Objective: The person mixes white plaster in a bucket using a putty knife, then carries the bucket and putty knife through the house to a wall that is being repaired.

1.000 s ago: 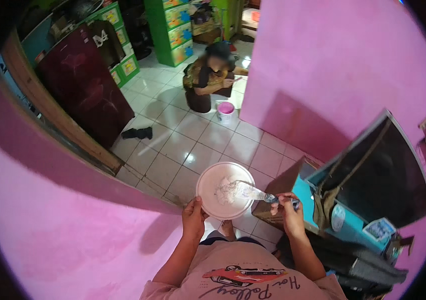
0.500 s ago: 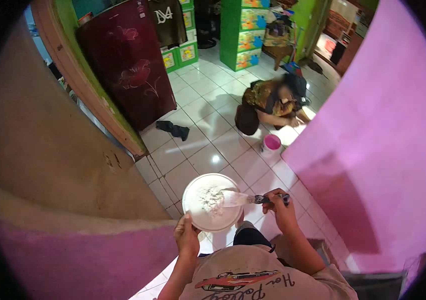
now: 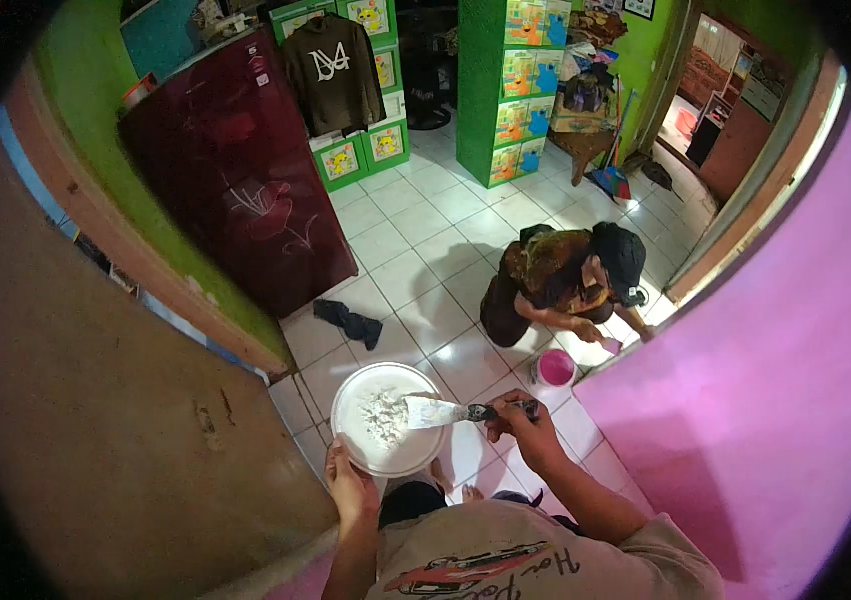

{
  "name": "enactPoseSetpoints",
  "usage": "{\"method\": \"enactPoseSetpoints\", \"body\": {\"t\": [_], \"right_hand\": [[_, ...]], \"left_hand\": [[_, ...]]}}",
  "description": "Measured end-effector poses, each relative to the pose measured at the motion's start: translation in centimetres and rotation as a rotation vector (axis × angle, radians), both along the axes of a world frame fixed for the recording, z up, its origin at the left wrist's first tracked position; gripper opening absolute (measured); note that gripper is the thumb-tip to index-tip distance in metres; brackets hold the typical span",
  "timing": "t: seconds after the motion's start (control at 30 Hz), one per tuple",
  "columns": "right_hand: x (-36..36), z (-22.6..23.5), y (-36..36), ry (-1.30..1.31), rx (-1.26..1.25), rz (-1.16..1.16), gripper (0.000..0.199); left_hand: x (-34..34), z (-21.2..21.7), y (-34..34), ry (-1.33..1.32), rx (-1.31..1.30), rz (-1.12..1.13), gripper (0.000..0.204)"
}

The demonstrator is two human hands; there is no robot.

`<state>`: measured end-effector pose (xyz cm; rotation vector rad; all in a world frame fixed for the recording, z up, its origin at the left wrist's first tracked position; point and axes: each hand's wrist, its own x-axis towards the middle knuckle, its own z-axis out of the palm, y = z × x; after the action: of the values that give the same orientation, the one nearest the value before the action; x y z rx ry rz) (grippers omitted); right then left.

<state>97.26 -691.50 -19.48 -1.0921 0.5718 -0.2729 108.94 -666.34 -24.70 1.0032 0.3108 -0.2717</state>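
My left hand [image 3: 354,488] grips the near-left rim of a round white bowl [image 3: 350,412], fingers partly hidden beneath it. White powdery or pasty clumps [image 3: 382,418] lie in the middle of the bowl. Closed around a dark handle, my right hand [image 3: 526,425] holds a putty knife [image 3: 434,413]. Its wide, pale, smeared blade lies over the right side of the bowl, with the tip beside the clumps. Whether the blade touches the bottom I cannot tell.
Ahead to the right another person [image 3: 553,280] crouches by the pink wall [image 3: 736,350], near a bucket of pink paint [image 3: 557,368]. A dark cloth [image 3: 349,323] lies on the tiles before the maroon fridge [image 3: 256,190]. A bare brown wall [image 3: 136,400] stands on my left.
The view has tilted up, showing more of the room. In the picture, bowl and putty knife sit further left. The blade still lies over the bowl, and the crouching person's head has turned down.
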Motion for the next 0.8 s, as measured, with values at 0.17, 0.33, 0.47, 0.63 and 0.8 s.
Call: {"method": "enactPoseSetpoints", "body": {"t": [0.17, 0.33, 0.47, 0.63, 0.8], "right_hand": [[8.4, -1.1, -5.3, 0.023, 0.005, -0.047, 0.024], [18.1, -1.0, -11.1, 0.027, 0.008, -0.151, 0.025], [25.4, -0.2, -15.9, 0.066, 0.026, -0.207, 0.024], [33.3, -0.3, -21.8, 0.059, 0.007, -0.295, 0.024], [40.7, -2.1, -29.3, -0.069, 0.063, -0.359, 0.023]], "left_hand": [[9.8, -0.7, -7.0, 0.046, -0.045, -0.032, 0.032], [21.2, -1.7, -13.9, -0.02, -0.013, -0.161, 0.029], [30.1, 1.3, -20.2, -0.013, 0.018, -0.143, 0.026], [40.9, -1.0, -26.6, -0.072, 0.01, -0.333, 0.029], [49.2, -0.8, -35.7, -0.074, 0.004, -0.401, 0.029]]}}
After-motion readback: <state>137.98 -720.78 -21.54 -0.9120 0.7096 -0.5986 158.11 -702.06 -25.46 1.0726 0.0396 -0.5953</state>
